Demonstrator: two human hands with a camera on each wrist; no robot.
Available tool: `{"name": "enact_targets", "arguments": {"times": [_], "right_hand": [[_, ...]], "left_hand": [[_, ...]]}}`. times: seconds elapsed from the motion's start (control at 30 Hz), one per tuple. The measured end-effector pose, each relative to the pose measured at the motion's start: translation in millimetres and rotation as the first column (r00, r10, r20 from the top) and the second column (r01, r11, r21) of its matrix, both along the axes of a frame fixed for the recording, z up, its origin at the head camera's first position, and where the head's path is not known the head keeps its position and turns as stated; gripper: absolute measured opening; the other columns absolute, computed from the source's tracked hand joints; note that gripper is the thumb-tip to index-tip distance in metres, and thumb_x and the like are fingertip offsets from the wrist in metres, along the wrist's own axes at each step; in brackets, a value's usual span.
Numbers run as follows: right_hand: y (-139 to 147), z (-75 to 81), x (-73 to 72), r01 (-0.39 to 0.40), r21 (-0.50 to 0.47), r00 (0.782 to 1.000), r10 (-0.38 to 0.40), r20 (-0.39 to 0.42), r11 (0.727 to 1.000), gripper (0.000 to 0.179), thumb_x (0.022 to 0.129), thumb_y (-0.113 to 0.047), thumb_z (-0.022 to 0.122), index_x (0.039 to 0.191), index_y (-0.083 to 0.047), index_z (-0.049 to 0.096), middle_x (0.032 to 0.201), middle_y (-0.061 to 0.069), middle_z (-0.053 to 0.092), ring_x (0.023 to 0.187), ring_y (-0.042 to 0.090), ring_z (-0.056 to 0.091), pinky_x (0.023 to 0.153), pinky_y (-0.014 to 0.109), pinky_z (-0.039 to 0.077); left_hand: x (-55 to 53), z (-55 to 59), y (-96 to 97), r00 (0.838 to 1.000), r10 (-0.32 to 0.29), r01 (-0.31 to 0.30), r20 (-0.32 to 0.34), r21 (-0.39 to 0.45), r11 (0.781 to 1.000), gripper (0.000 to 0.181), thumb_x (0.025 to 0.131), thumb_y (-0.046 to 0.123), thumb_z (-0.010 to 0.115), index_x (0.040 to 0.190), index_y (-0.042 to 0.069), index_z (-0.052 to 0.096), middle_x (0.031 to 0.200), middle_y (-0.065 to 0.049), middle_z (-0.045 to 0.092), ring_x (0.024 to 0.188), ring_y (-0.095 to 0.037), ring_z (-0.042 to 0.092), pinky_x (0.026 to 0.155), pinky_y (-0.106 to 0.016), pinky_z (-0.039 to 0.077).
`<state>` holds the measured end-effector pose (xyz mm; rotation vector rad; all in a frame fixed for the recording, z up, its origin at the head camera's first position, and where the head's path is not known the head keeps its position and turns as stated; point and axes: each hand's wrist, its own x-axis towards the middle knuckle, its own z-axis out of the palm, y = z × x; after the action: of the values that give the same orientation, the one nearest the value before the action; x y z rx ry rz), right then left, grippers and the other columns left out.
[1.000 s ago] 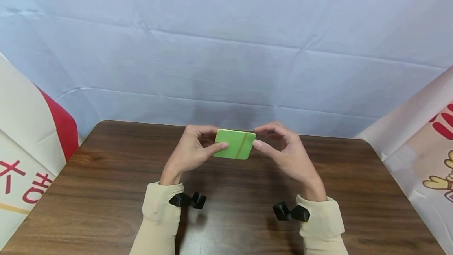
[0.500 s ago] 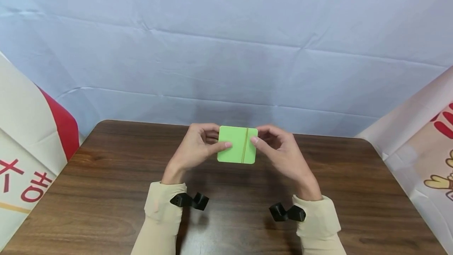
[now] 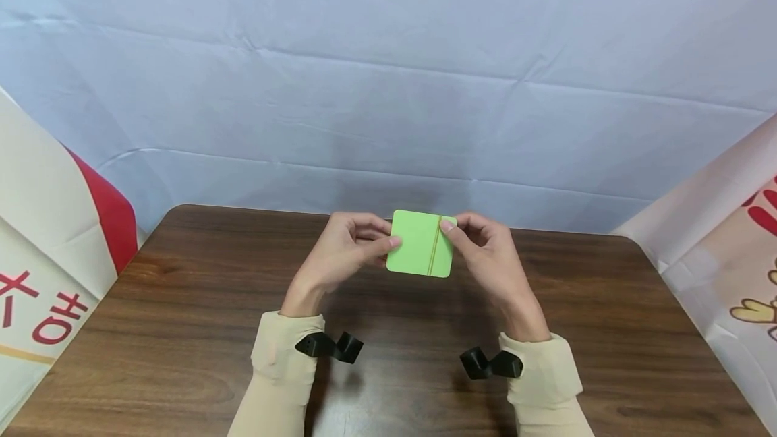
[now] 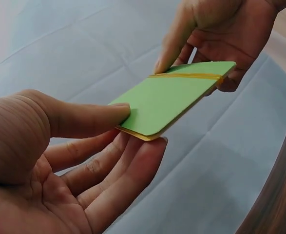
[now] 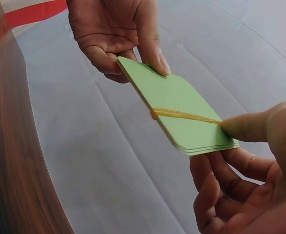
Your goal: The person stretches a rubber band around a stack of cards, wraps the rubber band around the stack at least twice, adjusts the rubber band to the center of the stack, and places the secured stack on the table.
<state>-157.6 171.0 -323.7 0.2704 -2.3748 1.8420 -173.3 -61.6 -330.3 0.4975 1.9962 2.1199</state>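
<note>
A small stack of light green cards (image 3: 413, 245) with rounded corners is held up above the table, facing the head camera. A yellow rubber band (image 5: 186, 116) is wrapped round it near its right side. My left hand (image 3: 336, 251) pinches the left edge, thumb on the front face and fingers behind. On the right edge, my right hand (image 3: 498, 258) pinches the stack with its thumb (image 5: 245, 127) at the rubber band and its fingers behind. The left wrist view shows the cards' thin layered edge. From the head view, most fingertips are hidden behind the stack.
Below the hands lies a dark brown wooden table (image 3: 400, 369) with rounded far corners. A pale blue cloth (image 3: 388, 86) hangs behind it. Printed banners flank the left (image 3: 48, 255) and right (image 3: 728, 268). Black camera mounts sit on both sleeves.
The stack has tilted up to face the head camera and shifted slightly right. The right hand, earlier at the edge, now grips it, its thumb moving up to the rubber band.
</note>
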Motion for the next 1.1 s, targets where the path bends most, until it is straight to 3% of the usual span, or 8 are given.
{"name": "enact_targets", "arguments": {"times": [0.23, 0.57, 1.1], "right_hand": [[5.5, 0.2, 2.1, -0.051, -0.025, 0.998, 0.051, -0.026, 0.998, 0.02, 0.099, -0.015, 0.069, 0.107, 0.003, 0.069, 0.092, 0.009, 0.064, 0.081, 0.018, 0.059, 0.072, 0.025, 0.051], [6.3, 0.1, 2.9, -0.09, -0.009, 0.995, 0.09, -0.034, 0.996, 0.018, 0.099, -0.012, 0.068, 0.107, 0.003, 0.07, 0.094, 0.008, 0.067, 0.082, 0.018, 0.061, 0.073, 0.025, 0.051], [3.6, 0.5, 3.9, -0.092, 0.055, 0.991, 0.096, -0.09, 0.994, 0.016, 0.096, -0.01, 0.071, 0.103, 0.004, 0.074, 0.09, 0.008, 0.07, 0.072, 0.017, 0.06, 0.062, 0.027, 0.051]], "left_hand": [[3.7, 4.9, -1.2, 0.996, 0.007, -0.014, -0.088, -0.083, 0.996, 0.013, 0.088, -0.005, 0.073, 0.101, -0.008, 0.073, 0.083, -0.014, 0.073, 0.064, -0.021, 0.068, 0.063, -0.041, 0.062], [7.2, 6.4, 0.9, 0.979, 0.02, -0.048, -0.203, -0.131, 0.99, 0.017, 0.085, -0.009, 0.075, 0.102, -0.008, 0.076, 0.08, -0.016, 0.074, 0.061, -0.022, 0.069, 0.057, -0.038, 0.062], [9.9, 6.8, 1.9, 0.976, -0.008, -0.032, -0.218, -0.176, 0.984, 0.018, 0.086, -0.008, 0.074, 0.103, -0.006, 0.077, 0.079, -0.013, 0.074, 0.062, -0.02, 0.069, 0.058, -0.036, 0.061]]}}
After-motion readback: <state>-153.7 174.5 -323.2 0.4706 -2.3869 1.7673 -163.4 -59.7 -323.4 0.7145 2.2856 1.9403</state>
